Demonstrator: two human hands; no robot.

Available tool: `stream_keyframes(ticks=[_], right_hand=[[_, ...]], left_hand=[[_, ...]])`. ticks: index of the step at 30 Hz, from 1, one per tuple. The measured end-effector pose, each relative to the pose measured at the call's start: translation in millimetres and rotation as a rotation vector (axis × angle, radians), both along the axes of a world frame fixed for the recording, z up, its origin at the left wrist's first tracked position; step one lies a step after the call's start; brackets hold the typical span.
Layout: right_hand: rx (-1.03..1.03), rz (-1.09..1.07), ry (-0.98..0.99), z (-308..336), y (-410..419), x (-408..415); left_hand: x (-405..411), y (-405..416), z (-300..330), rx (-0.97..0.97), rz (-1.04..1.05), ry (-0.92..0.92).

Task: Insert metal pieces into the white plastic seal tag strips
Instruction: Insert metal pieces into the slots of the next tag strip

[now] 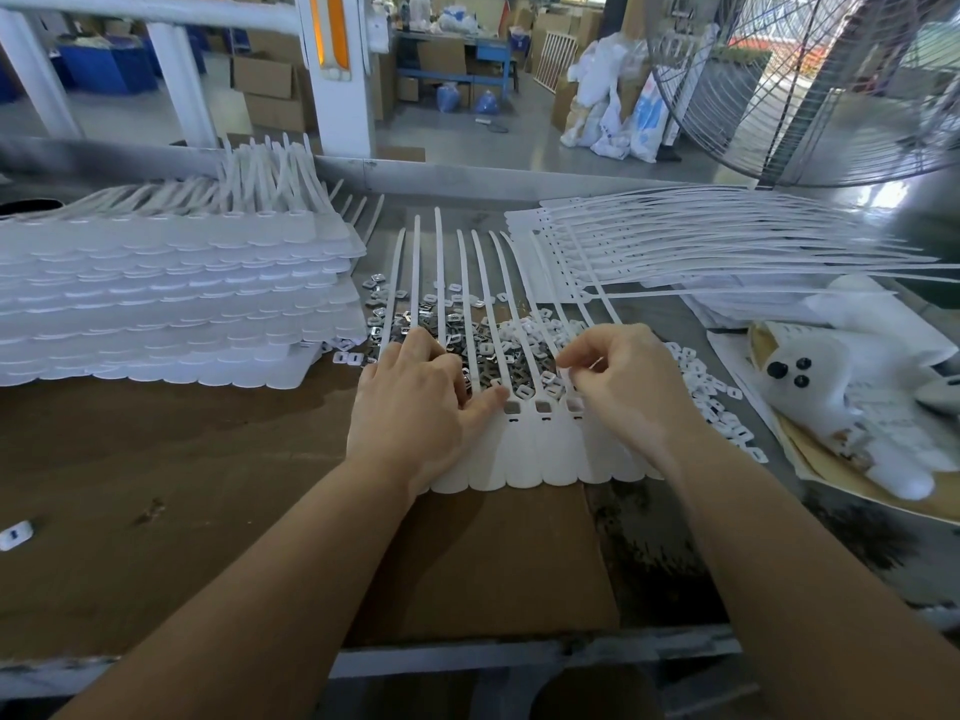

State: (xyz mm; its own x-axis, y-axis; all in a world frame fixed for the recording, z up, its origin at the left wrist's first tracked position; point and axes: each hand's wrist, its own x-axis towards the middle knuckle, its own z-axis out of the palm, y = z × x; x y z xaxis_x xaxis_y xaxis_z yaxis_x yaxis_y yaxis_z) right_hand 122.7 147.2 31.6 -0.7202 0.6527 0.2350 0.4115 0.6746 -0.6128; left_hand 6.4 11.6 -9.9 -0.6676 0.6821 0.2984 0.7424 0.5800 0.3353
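A joined row of white seal tag strips (540,454) lies on the cardboard in front of me, with the thin tails pointing away. Three square sockets near the tag heads show dark openings (543,406). My left hand (415,407) rests on the left part of the row, fingers curled over it and the thumb pointing at the nearest socket. My right hand (628,387) hovers over the right part, fingertips pinched together over a socket; whatever they pinch is hidden. Loose metal pieces (410,324) lie heaped under the tails, with small white plastic caps (530,330) beside them.
A tall stack of tag sheets (171,298) fills the left of the table. More strips fan out at the back right (727,236). White gloves on paper (872,397) lie to the right. A large fan (810,85) stands at the far right. A stray cap (15,535) lies near left.
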Motion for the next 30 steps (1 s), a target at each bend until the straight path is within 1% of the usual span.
stream_keyframes(ticks=[3, 7, 11, 13, 22, 26, 30], right_hand=[[0.022, -0.014, 0.004, -2, 3, -5], [0.111, 0.004, -0.088, -2, 4, -17], [0.104, 0.044, -0.198, -1, 6, -25], [0.083, 0.05, -0.223, -2, 7, -26], [0.087, -0.019, -0.089, -7, 3, -25], [0.056, -0.015, -0.027, -7, 2, -23], [-0.028, -0.012, 0.033, -7, 5, -24]], left_hand=[[1, 0, 0, -0.024, 0.0, 0.004], [1, 0, 0, -0.032, -0.002, 0.011], [0, 0, 1, -0.028, -0.008, 0.012], [0, 0, 0, -0.027, -0.011, 0.015], [2, 0, 1, -0.018, -0.011, 0.006], [2, 0, 2, -0.023, -0.008, 0.004], [1, 0, 1, -0.017, -0.01, 0.004]])
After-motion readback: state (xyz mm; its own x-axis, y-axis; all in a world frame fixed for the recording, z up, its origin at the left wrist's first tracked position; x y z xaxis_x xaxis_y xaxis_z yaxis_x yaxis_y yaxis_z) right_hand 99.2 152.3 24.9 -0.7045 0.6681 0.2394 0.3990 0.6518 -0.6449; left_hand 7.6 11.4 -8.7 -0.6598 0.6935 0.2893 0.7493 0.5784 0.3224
